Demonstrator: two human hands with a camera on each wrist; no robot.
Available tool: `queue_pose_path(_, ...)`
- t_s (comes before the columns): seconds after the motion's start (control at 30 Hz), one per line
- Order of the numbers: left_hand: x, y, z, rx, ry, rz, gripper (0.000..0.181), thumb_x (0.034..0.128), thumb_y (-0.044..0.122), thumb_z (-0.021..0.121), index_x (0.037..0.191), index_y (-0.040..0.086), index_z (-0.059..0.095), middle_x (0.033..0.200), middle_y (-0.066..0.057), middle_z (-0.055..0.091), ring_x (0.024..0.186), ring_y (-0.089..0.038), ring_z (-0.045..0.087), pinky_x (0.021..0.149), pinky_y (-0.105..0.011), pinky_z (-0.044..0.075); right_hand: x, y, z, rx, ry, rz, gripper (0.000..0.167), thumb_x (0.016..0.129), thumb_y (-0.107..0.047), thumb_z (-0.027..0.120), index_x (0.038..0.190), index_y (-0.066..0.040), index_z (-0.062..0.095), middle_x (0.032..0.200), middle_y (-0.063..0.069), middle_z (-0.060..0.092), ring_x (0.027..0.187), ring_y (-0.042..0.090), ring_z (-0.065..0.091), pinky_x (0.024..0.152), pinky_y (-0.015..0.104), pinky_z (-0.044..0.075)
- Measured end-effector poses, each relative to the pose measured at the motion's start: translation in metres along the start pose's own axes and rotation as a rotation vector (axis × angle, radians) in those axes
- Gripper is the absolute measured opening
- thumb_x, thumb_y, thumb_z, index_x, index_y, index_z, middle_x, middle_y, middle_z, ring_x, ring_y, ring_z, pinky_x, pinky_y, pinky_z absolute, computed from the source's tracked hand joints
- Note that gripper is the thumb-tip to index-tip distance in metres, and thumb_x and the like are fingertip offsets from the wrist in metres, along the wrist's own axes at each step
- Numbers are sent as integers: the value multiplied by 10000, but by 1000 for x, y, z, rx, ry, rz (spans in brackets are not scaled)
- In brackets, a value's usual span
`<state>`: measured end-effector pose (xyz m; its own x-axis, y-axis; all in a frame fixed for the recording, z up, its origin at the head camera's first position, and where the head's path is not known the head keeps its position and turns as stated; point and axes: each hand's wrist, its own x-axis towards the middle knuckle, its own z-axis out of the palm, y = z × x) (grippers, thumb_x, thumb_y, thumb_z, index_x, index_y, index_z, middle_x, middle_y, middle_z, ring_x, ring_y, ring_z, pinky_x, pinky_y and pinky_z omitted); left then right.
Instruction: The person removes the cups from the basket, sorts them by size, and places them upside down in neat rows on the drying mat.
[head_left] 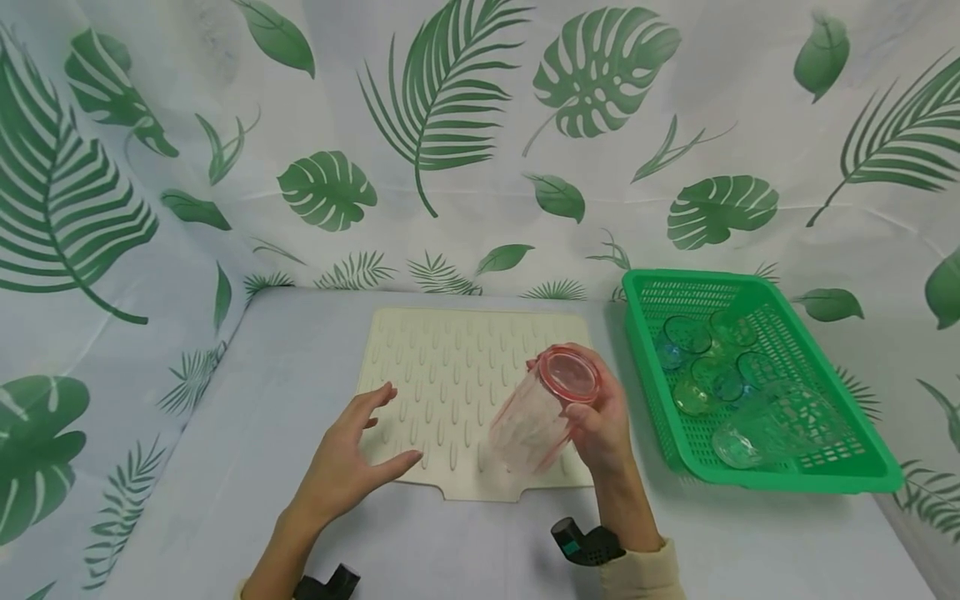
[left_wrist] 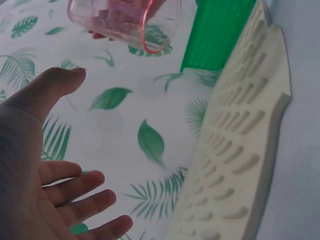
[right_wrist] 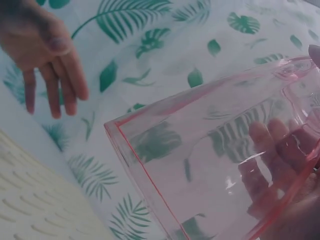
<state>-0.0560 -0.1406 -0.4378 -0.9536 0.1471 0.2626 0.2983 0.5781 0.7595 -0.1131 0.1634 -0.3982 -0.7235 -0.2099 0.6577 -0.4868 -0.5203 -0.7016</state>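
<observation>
So, the right hand [head_left: 603,421] has a solid grip on a see-through pink cup [head_left: 525,425], fingers wrapped round the end with the thick red ring. The cup's up off the table [head_left: 510,550], tipped over so the ringed end sits high by the palm and the wider end slants down and left, over the right part of a cream mat [head_left: 427,350] covered in little raised nubs.

Left hand [head_left: 348,467] isn't holding anything: fingers loosely spread, thumb out, hanging by the mat's left side, well apart from the cup.

Off to the right there's a green basket [head_left: 787,482] with slotted sides, holding a few small tinted glasses, some bluish [head_left: 670,357], some yellow-green [head_left: 692,398], bunched together. A bigger clear glass [head_left: 776,425] lies tilted in the near end of it.

Behind everything hangs a white sheet [head_left: 480,233] printed with green leaves. Both wrists wear a black camera [head_left: 592,546], with a pale sleeve [head_left: 641,575] below the right one.
</observation>
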Motion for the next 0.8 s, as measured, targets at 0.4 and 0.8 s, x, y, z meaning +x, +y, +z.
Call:
queue_pose_path(0.4,-17,-30,0,203,20,-116,938,769,489,838,1484,34,435,1492,-143,484,1369,-363,496,1060,-570,485,-1,3,2,-127,36,4,541,892,-84,697,1371,75,502,1265,100,678,1176,219,667,990,305,566)
queue_pose_path(0.8,-29,-60,6,281,-58,-261,1136,746,628,795,1547,-17,313,1612,-223,320,1490,-415,308,1178,-587,344,0,18,5,-339,119,172,592,829,53,685,1387,78,490,1292,-23,642,1211,145,587,1064,253,496)
